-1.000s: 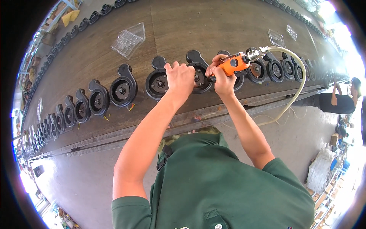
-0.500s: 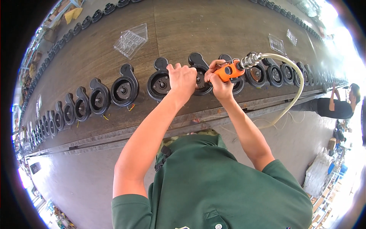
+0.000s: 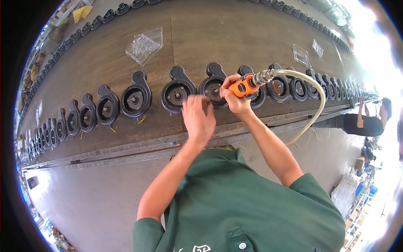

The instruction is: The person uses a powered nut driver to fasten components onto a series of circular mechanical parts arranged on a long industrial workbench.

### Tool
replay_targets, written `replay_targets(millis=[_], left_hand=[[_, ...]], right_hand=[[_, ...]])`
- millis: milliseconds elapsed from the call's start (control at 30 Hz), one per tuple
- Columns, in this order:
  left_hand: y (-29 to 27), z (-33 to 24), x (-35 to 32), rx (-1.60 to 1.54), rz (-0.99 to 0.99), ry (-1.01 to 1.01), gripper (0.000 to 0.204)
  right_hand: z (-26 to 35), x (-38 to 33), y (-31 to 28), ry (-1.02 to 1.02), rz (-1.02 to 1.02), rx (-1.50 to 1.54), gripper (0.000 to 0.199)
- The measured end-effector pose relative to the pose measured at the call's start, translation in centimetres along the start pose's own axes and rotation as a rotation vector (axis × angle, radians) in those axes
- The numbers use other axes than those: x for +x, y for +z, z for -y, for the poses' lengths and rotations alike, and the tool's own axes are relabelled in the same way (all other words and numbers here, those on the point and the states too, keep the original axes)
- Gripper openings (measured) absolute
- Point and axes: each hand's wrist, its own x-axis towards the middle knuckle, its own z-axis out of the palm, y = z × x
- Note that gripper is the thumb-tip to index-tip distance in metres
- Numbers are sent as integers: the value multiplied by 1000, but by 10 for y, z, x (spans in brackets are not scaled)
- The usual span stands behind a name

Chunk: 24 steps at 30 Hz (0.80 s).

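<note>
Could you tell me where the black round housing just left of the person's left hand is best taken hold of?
I would grip the black housing by the curved spout that sticks out at its far upper edge, coming from above. The round body lies flat on the workbench, close to the neighbouring housing, so its sides give little purchase.

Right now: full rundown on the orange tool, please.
The orange tool is a small hand-held driver with an orange plastic-looking body and a metal fitting at its rear, where a pale hose joins and loops down off the bench. The right hand grips it, tilted, nose towards a black round housing. Its tip is hidden.
</note>
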Motion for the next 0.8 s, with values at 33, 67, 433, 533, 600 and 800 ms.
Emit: replay_targets(millis=[33, 67, 433, 533, 600, 800], left_hand=[[9, 7, -16, -217, 79, -251, 22], [13, 4, -22, -437, 157, -502, 24], [105, 46, 7, -682, -6, -738, 39], [111, 46, 5, -630, -57, -732, 43], [104, 37, 7, -593, -55, -709, 47], [100, 37, 8, -596, -92, -667, 52]], right_hand=[[0, 1, 1, 13, 13, 15, 17], [0, 2, 5, -12, 19, 49, 16], [27, 29, 32, -22, 58, 29, 25], [16, 38, 42, -1, 5, 49, 23], [9, 40, 41, 6, -23, 77, 23], [4, 41, 43, 3, -12, 90, 24]])
